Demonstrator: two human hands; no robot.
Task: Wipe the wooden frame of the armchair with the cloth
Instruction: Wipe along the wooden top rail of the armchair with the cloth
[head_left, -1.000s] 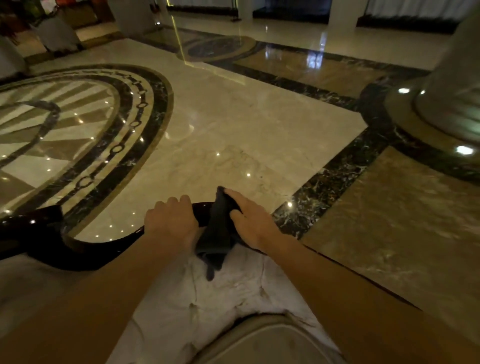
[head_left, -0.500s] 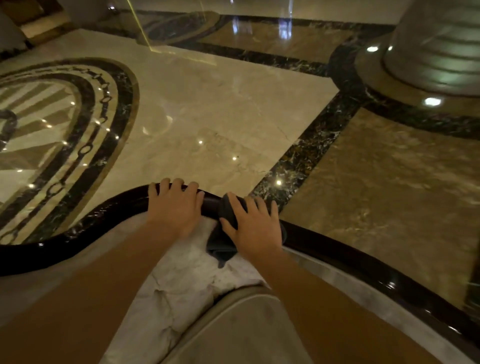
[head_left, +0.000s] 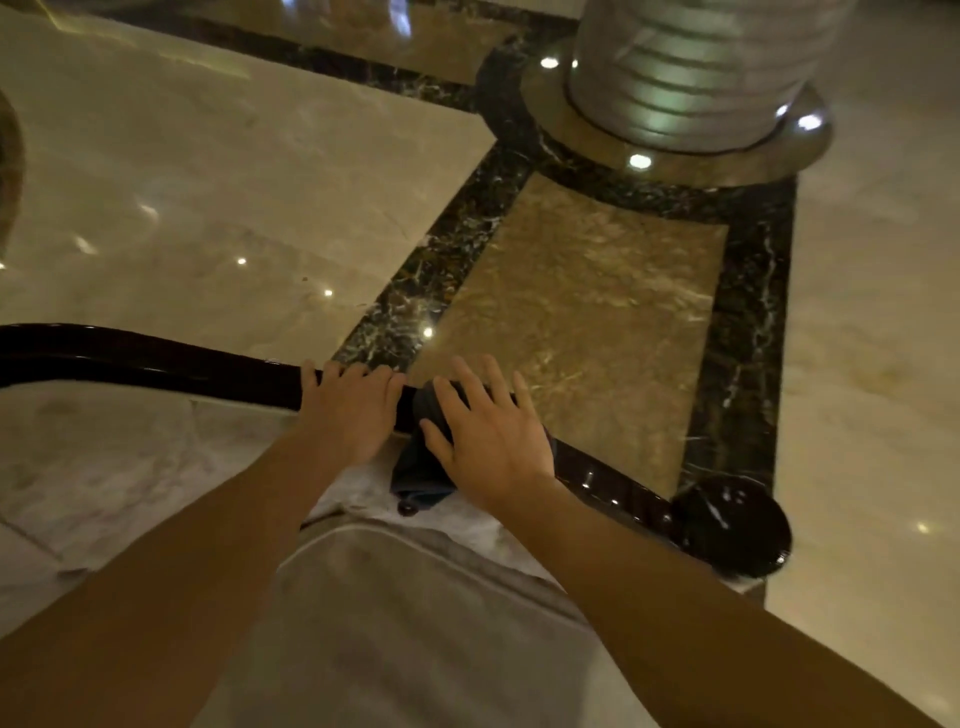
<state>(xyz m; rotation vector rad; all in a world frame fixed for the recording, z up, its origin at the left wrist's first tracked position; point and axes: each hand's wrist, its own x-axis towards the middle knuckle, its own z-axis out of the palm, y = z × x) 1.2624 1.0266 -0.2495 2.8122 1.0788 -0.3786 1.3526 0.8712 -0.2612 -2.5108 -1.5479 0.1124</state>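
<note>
The armchair's dark glossy wooden frame (head_left: 156, 361) curves from the left edge to a round knob (head_left: 730, 525) at the right. My left hand (head_left: 353, 410) grips the rail, fingers curled over its far side. Just to its right, my right hand (head_left: 493, 441) lies flat with fingers spread on a dark cloth (head_left: 421, 467), pressing it onto the rail. The cloth hangs down over the pale upholstery (head_left: 104, 467) on the near side; much of it is hidden under my palm.
A pale seat cushion (head_left: 415, 623) lies below my forearms. Beyond the frame is polished marble floor (head_left: 234, 182) with dark inlaid bands (head_left: 441, 260). A ribbed column on a round base (head_left: 691, 78) stands at the upper right.
My right hand and the cloth have slid rightward along the rail, and my left hand followed. The view has swung right and down, so the frame's round end knob now shows.
</note>
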